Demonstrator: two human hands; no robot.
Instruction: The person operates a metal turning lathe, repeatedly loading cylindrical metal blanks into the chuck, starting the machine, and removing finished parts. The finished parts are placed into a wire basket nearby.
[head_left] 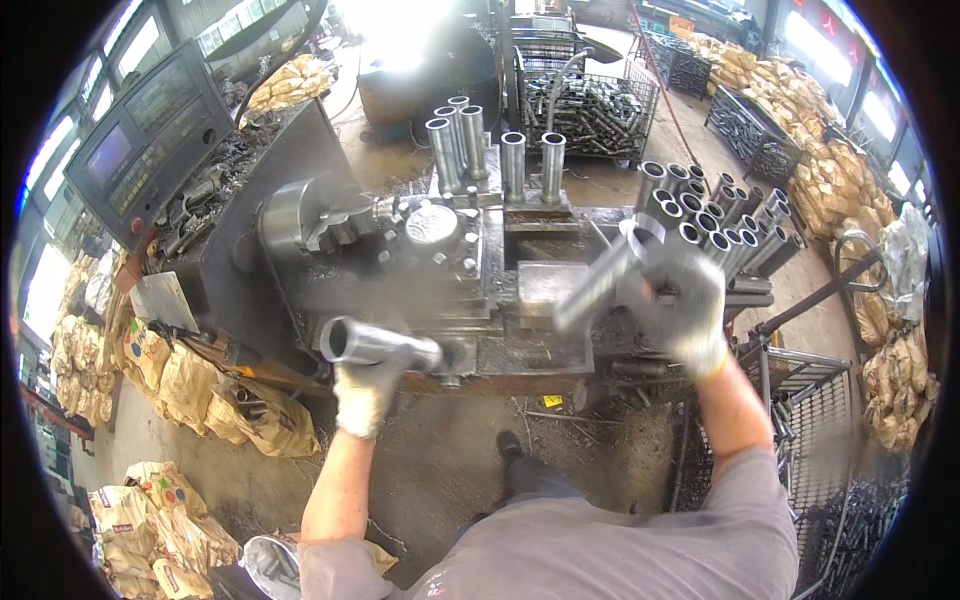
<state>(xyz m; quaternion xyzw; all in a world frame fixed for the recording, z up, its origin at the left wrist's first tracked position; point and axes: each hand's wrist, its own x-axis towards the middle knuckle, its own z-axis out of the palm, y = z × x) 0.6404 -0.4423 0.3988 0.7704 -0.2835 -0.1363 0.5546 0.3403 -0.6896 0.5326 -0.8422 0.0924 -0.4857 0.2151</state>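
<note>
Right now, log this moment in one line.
left hand: holds metal tube | right hand: holds second tube, blurred | tube cluster: standing beyond right hand

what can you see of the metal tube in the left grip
The metal tube is a short, silver-grey, shiny cylinder with a round, open mouth at its left end, showing a dark hollow inside. It lies roughly level across the pale-gloved left grip, which touches it from below, with its other end pointing right. In the picture it sits below the chuck. Blur hides finer surface detail.
</note>
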